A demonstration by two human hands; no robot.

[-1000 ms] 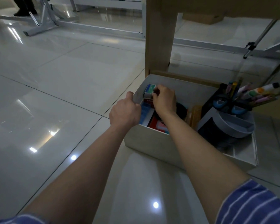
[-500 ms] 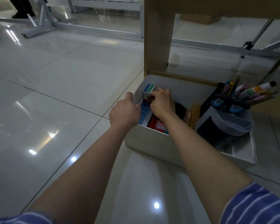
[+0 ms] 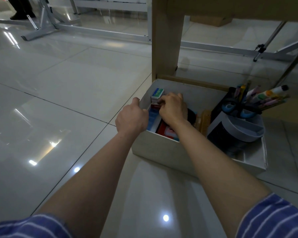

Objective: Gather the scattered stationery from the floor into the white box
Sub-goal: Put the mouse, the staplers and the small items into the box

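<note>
Inside the white box point(image 3: 163, 150), at its far left corner, the right hand point(image 3: 173, 109) works among small stationery packs. A small green-topped pack point(image 3: 157, 93) stands against the left wall, just beside the fingers; a red pack point(image 3: 155, 106) lies below it. The fingers are curled over this corner, but the hand hides its tips, so whether they pinch a pack or only press on it cannot be told.

Handling, by judgement: these packs are light, rigid cardboard with smooth printed faces. Take hold across the two narrow sides with thumb and fingertips; a light pinch should suffice. Stacked packs may slide on one another, so set each down flat.

Hand pose: the left hand point(image 3: 132, 117) is curled over the rim of the box's left wall, thumb up, and appears to steady the box. The right forearm crosses the near wall and angles down into the box.

Other contents: a pen holder point(image 3: 243, 124) with pens and blue-handled scissors point(image 3: 237, 110) occupies the right half. The box sits on the tiled floor point(image 3: 58, 100), at the foot of a wooden leg point(image 3: 165, 40).
</note>
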